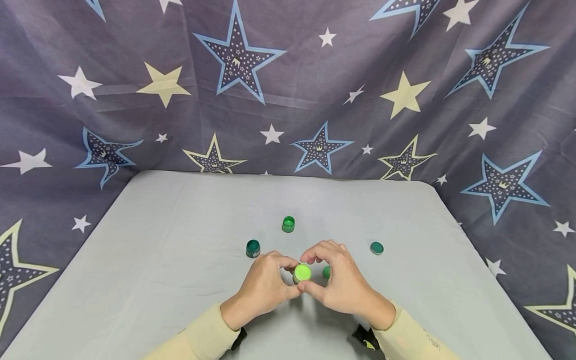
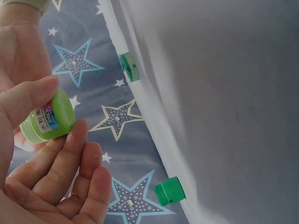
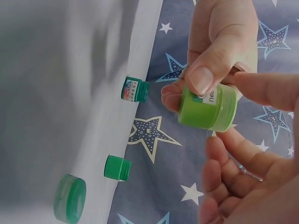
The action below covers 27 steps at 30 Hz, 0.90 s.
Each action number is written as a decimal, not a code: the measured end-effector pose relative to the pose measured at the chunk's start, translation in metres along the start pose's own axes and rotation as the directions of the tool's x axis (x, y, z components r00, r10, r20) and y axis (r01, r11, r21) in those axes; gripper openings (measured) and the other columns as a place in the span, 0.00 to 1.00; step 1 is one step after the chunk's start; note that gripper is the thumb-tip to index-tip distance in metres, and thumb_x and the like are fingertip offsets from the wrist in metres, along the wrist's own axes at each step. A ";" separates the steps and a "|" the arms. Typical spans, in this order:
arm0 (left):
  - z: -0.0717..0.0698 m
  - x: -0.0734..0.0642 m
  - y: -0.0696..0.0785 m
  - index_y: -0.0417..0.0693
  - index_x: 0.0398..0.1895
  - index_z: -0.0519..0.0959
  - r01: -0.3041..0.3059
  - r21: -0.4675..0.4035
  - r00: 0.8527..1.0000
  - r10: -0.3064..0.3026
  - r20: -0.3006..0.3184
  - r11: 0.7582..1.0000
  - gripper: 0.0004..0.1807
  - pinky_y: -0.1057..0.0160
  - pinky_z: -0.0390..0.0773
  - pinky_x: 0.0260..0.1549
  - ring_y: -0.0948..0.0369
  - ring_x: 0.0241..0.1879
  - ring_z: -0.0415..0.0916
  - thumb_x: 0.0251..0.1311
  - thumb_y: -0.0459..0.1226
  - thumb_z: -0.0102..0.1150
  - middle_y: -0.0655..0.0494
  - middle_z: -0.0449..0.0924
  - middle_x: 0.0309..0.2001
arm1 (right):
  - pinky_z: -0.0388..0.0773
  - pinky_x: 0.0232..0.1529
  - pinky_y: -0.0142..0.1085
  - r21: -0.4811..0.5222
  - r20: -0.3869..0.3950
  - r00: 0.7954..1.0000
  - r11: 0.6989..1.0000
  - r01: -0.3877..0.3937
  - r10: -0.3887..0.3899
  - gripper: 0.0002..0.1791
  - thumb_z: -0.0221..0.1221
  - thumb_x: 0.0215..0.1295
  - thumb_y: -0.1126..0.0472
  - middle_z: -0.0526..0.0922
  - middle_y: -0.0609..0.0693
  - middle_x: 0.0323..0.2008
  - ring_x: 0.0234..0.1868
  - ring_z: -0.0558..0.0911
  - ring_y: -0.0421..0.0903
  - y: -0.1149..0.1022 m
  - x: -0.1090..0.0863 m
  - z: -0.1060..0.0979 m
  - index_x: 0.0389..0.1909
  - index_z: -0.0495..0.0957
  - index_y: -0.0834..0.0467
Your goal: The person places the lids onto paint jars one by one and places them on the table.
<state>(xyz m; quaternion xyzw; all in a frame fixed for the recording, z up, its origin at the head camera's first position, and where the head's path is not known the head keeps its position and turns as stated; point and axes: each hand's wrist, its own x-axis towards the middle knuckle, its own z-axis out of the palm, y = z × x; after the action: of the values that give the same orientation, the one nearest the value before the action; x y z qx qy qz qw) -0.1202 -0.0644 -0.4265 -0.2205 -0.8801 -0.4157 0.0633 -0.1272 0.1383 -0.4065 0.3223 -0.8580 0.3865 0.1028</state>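
Lime-green jar (image 1: pixel 302 273) between both hands (image 1: pixel 265 285) (image 1: pixel 342 280)

My left sleeve (image 1: pixel 198 332): pale yellow, reaching wrist, small dark fleck on forearm. My right sleeve (image 1: pixel 411 332): matching pale yellow, small dark lettering (image 1: pixel 433 341), illegible at this scale. Black piece under left cuff (image 1: pixel 239 339); black piece under right cuff (image 1: pixel 361 335), bearing yellow-green patch (image 1: pixel 369 345). My hands (image 1: pixel 265 282): bare.
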 end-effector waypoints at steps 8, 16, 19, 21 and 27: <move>0.000 0.000 0.000 0.53 0.36 0.90 -0.001 0.006 1.000 0.001 0.000 1.000 0.14 0.63 0.75 0.39 0.61 0.38 0.81 0.44 0.38 0.83 0.68 0.85 0.31 | 0.65 0.47 0.39 0.012 0.034 0.999 1.000 0.026 -0.026 0.23 0.80 0.44 0.64 0.82 0.33 0.39 0.43 0.77 0.38 0.001 0.000 -0.001 0.43 0.85 0.47; 0.000 -0.001 0.000 0.53 0.35 0.90 0.001 0.004 1.000 -0.001 -0.001 1.000 0.13 0.63 0.74 0.38 0.60 0.38 0.81 0.44 0.38 0.83 0.68 0.84 0.31 | 0.65 0.45 0.38 0.009 0.022 1.000 1.000 0.003 -0.003 0.22 0.80 0.45 0.64 0.81 0.33 0.36 0.41 0.75 0.35 0.001 0.000 0.000 0.41 0.85 0.46; 0.000 -0.001 0.001 0.52 0.35 0.90 0.005 0.001 1.000 -0.005 0.002 1.000 0.13 0.63 0.74 0.38 0.60 0.38 0.81 0.44 0.38 0.83 0.68 0.84 0.31 | 0.65 0.44 0.37 0.005 0.014 1.000 1.000 -0.002 0.002 0.21 0.80 0.44 0.63 0.81 0.34 0.35 0.41 0.75 0.34 0.000 0.000 0.000 0.40 0.85 0.46; 0.000 0.000 0.001 0.52 0.35 0.90 0.007 -0.001 1.000 -0.007 0.003 1.000 0.13 0.63 0.74 0.38 0.60 0.38 0.81 0.44 0.37 0.82 0.69 0.84 0.31 | 0.65 0.44 0.38 0.003 0.010 1.000 1.000 -0.007 0.007 0.21 0.80 0.44 0.63 0.80 0.34 0.35 0.40 0.75 0.34 0.000 0.000 0.001 0.39 0.85 0.46; 0.001 0.000 0.000 0.54 0.34 0.90 0.002 0.000 1.000 -0.002 0.000 1.000 0.12 0.64 0.75 0.37 0.60 0.37 0.81 0.44 0.36 0.82 0.71 0.84 0.30 | 0.64 0.43 0.39 -0.008 -0.003 0.999 0.999 -0.039 0.039 0.20 0.81 0.45 0.61 0.79 0.36 0.33 0.39 0.74 0.34 -0.002 -0.001 0.001 0.37 0.83 0.46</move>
<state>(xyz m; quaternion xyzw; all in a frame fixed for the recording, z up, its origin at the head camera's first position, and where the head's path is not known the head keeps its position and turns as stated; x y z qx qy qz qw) -0.1203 -0.0635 -0.4270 -0.2198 -0.8804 -0.4155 0.0629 -0.1250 0.1365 -0.4061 0.3047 -0.8655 0.3853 0.0979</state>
